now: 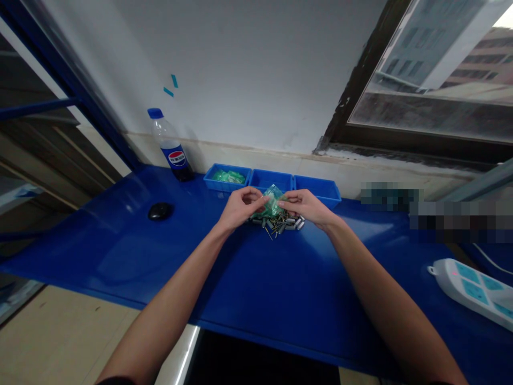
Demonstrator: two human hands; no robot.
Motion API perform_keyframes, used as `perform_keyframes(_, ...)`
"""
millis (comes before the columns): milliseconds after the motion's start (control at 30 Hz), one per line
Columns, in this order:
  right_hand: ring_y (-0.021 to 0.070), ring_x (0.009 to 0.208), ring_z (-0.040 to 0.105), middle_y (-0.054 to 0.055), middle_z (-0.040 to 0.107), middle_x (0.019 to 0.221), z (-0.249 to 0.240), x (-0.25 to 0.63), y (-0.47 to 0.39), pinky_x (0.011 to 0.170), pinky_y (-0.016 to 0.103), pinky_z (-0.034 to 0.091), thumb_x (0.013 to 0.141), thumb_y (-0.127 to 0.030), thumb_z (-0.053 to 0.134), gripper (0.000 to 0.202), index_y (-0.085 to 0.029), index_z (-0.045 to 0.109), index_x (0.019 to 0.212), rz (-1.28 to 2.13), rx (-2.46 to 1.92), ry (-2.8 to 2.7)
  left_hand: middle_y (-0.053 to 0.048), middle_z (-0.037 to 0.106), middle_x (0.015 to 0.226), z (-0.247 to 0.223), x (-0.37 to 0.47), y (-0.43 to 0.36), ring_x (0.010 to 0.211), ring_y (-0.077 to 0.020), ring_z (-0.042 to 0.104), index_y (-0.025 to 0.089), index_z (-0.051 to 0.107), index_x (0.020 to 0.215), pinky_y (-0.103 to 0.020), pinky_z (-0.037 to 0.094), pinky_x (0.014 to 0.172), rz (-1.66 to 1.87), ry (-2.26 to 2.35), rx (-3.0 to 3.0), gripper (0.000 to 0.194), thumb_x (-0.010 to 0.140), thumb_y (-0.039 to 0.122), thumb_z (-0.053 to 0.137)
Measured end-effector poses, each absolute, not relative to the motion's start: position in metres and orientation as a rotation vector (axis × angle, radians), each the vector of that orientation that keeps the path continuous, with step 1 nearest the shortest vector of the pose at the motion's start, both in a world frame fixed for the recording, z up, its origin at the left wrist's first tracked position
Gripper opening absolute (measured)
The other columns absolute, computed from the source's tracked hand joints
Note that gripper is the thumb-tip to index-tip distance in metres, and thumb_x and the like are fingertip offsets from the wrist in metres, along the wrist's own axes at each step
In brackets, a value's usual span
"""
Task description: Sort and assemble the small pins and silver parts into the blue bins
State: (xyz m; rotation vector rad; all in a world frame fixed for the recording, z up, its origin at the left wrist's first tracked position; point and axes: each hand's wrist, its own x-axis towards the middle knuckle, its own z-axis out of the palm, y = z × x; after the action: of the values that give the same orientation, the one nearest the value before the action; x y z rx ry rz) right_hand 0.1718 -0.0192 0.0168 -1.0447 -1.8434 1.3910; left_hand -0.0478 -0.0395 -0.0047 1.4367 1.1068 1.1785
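Pinching green bag [273,199], tray edges [329,202] close behind.

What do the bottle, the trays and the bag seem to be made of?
Bottle: clear, glossy plastic, probably, since the wall shows through it.
Trays: likely smooth moulded plastic, given their even blue colour.
Bag: thin, shiny green plastic film, apparently; it looks crinkled and translucent.

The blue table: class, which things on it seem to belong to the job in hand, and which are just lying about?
Likely part of the job:
green plastic bag, held between left hand and right hand
loose metal pieces beside it
blue trays, the leftmost holding green plastic

Probably just lying about:
drink bottle
black rounded object
white power strip
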Motion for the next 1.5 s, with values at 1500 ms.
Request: perform_keyframes(1500,0.0188,0.063,0.068,0.003,0.074,0.070,-0.013,0.174,-0.005,0.055,0.027,0.046,0.077,-0.042,0.080,0.031,-0.019,0.071,0.095,0.926,-1.351,-1.980,-0.010,0.075,0.120,-0.027,-0.046,-0.037,0.114,-0.0267,0.066,0.019,0.075,0.117,-0.045,0.049,0.106,0.978,1.452,2.351,0.033,0.090,0.034,0.064)
